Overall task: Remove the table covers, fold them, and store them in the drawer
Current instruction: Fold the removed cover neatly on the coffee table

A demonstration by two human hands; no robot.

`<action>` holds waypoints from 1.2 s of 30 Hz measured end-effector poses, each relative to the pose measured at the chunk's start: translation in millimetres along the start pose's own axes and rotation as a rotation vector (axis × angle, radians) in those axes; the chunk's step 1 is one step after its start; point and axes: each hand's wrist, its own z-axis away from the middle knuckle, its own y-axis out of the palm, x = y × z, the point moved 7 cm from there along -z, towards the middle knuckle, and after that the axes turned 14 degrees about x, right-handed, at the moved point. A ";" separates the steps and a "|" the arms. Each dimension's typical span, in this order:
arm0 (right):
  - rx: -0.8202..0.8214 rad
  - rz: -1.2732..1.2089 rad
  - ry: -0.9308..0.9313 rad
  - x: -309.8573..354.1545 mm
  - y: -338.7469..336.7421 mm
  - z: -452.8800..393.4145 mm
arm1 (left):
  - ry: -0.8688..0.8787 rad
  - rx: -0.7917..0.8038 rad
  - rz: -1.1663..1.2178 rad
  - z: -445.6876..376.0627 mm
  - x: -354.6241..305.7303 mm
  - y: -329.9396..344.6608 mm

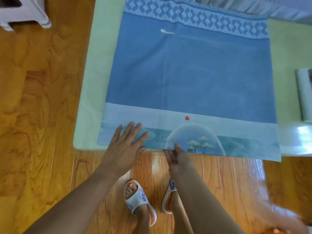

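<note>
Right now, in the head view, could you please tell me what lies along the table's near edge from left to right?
Left hand → right hand → tree print → cloth corner.

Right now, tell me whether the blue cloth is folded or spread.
Spread: the blue cloth lies flat on the table, the left hand pressing it, the right hand pinching its near edge.

A wooden floor [37,115] runs under white slippers [140,201] (orange inside). A white stool [25,14] stands far left; a rolled paper [304,97] lies right.
</note>
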 end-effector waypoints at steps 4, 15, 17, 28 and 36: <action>-0.034 0.132 -0.014 2.8 -1.3 -2.4 | 0.004 0.065 -0.051 0.0 -10.3 5.8; 0.177 1.655 -1.013 23.2 61.0 64.0 | -0.012 0.072 -0.111 -2.7 -12.6 14.0; 0.388 1.958 -1.127 -5.4 88.0 49.1 | -0.007 0.055 -0.143 -3.4 -13.0 15.1; -0.141 2.232 -0.840 205.9 -99.3 -36.0 | -0.164 0.072 -0.137 -5.0 -32.2 7.2; -0.202 2.145 -0.810 270.8 -156.0 -45.1 | -0.077 -0.202 0.130 -123.0 -262.2 -52.3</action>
